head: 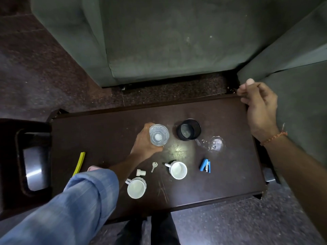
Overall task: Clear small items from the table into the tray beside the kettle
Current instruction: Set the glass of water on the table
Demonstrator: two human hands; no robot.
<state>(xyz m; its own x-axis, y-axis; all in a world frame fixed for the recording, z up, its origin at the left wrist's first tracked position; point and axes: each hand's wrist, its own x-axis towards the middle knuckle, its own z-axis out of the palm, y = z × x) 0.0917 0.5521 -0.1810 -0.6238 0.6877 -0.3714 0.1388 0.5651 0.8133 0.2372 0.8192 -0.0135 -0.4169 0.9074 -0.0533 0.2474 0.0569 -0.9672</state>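
My left hand (144,145) grips a clear glass tumbler (158,134) near the middle of the dark brown table (106,131). In front of it lie a small key (154,166), a white cap (141,172), two white mugs (177,169) (136,187) and a blue stapler (205,165). A black cup (189,129) stands right of the tumbler, with another clear glass (215,143) beside it. My right hand (259,106) hovers over the table's far right corner, fingers loosely curled, holding nothing. No kettle is in view.
A yellow strip (79,163) lies near the table's left end, and a pink item (92,168) peeks from under my blue sleeve. A dark rimmed tray-like thing with a shiny bottom (33,156) sits left of the table. A green sofa (168,41) stands beyond.
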